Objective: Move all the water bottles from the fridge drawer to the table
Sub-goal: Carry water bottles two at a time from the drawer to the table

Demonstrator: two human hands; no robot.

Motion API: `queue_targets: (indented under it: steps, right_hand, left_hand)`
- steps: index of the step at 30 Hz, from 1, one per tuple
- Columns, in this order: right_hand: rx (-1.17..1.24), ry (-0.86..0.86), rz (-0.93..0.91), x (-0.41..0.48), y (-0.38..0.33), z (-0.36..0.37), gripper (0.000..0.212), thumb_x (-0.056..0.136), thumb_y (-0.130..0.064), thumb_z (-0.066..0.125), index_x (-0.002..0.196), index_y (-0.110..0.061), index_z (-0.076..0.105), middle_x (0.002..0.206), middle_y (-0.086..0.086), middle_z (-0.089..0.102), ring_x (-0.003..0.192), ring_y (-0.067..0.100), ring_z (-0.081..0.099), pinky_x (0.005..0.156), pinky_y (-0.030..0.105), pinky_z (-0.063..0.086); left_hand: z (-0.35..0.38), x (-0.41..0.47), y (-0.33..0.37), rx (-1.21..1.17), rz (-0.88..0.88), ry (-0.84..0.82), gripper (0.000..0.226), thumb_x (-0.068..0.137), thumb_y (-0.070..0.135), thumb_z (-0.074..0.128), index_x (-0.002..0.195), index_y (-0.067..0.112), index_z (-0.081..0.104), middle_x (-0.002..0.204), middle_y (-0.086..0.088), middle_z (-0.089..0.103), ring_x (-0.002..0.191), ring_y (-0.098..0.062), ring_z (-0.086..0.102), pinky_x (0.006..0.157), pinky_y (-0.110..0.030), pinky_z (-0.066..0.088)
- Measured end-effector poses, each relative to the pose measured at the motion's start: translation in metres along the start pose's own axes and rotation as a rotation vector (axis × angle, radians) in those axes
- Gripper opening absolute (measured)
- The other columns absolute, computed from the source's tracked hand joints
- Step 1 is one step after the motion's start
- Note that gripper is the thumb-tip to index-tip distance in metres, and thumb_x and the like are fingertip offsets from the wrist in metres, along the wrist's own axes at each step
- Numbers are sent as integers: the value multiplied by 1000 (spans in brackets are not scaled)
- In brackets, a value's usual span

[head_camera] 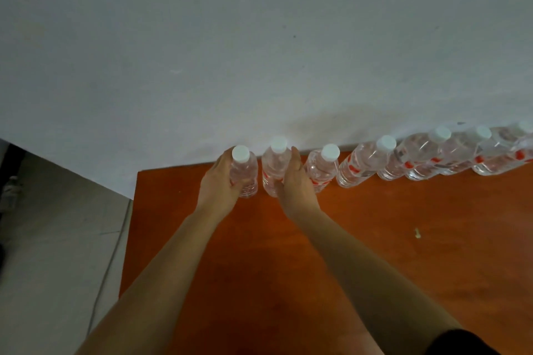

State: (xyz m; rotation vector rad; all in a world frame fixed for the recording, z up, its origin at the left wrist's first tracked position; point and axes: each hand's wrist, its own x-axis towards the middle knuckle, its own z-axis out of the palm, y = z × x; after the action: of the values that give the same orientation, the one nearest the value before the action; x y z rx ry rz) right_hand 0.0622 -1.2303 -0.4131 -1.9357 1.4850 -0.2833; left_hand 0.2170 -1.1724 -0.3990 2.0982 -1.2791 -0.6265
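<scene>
Left hand: the left hand (219,181) was wrapped around the leftmost bottle (245,171), palm on its left side and fingers curled across the lower body.
Right hand: the right hand (294,184) held the second bottle (272,164) from its right side, fingers running up the bottle and thumb across the front near the base.
Held bottles: both stood upright on the table (288,268) with white caps on, just beside each other with a narrow gap between them.
Row: the third bottle (323,170) stood just right of the right hand, its side touching or nearly touching the hand's back; I could not tell which. More bottles (450,153) ran on to the right frame edge, packed close, with red on their labels.
Back edge: the whole row sat along the table's far edge, close against the white wall (259,52).
Left edge: the leftmost bottle stood near the back left corner, with a strip of bare tabletop between it and the left edge. Beyond that edge lay grey floor (57,225).
Open room: the wide front part of the tabletop lay bare under both forearms.
Clutter: a small pale scrap (416,233) lay on the table's right part, well apart from the hands.
Sleeve: a dark sleeve (467,343) showed at the bottom right.
</scene>
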Motion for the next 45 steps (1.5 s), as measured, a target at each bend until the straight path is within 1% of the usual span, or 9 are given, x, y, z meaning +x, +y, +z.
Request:
queue_targets:
  steps: [5,10,15,19,22,25,31,38,45]
  right_hand:
    - [39,-75,17,-6,4,-7,104,93,5,59,155,-23,-20,164,12,13,150,32,22,113,50,36]
    - [67,-41,-23,-30,-4,-19,105,91,12,51,153,-24,-25,166,11,-6,148,35,22,104,44,48]
    - [-17,63,-199,-71,4,-54,76,102,-18,50,158,-21,-1,166,7,6,130,32,51,84,35,55]
    - [-108,230,-297,-121,42,-103,59,105,-49,30,157,-28,10,166,2,6,148,26,28,105,43,47]
    - [-275,424,-285,-176,93,-150,60,104,-55,21,158,-30,11,167,4,2,154,24,6,122,50,20]
    - [-406,636,-139,-253,154,-203,64,102,-60,23,158,-31,14,167,5,0,154,23,-6,124,49,6]
    - [-441,930,255,-457,290,-293,73,99,-63,26,158,-21,17,167,11,4,154,27,-3,123,53,6]
    - [-472,1119,569,-698,406,-341,78,97,-60,35,159,-19,11,166,13,3,154,31,0,122,55,10]
    - [-444,1263,797,-848,501,-360,88,95,-56,49,159,-19,3,165,16,-1,152,37,3,121,58,8]
  left_hand:
    - [-6,-1,-8,-13,9,-35,77,82,22,79,147,20,37,145,-6,52,131,-27,52,106,-51,46]
    - [-4,-23,3,39,-11,-21,97,89,19,73,158,29,5,167,-1,0,150,-27,18,115,-50,27]
    - [-19,-63,34,148,56,133,77,99,48,49,158,26,4,167,0,2,152,-26,11,115,-48,25]
    - [-27,-94,74,246,202,208,58,105,47,29,157,24,21,166,-3,11,152,-28,12,120,-52,24]
    - [-8,-128,121,322,337,227,66,101,56,10,155,24,27,165,-6,15,152,-28,11,121,-54,19]
    - [31,-177,189,309,497,179,69,98,61,6,156,29,23,166,-2,9,153,-24,2,122,-55,10]
    - [145,-345,343,194,879,20,66,99,62,9,158,32,15,167,3,1,153,-17,-5,122,-53,7]
    - [262,-543,453,332,1253,-140,65,100,61,14,157,32,6,166,-6,-10,152,-28,-10,119,-57,-3]
    - [363,-675,528,328,1488,-242,70,97,63,13,159,29,6,166,-8,-9,152,-29,-10,120,-59,5]
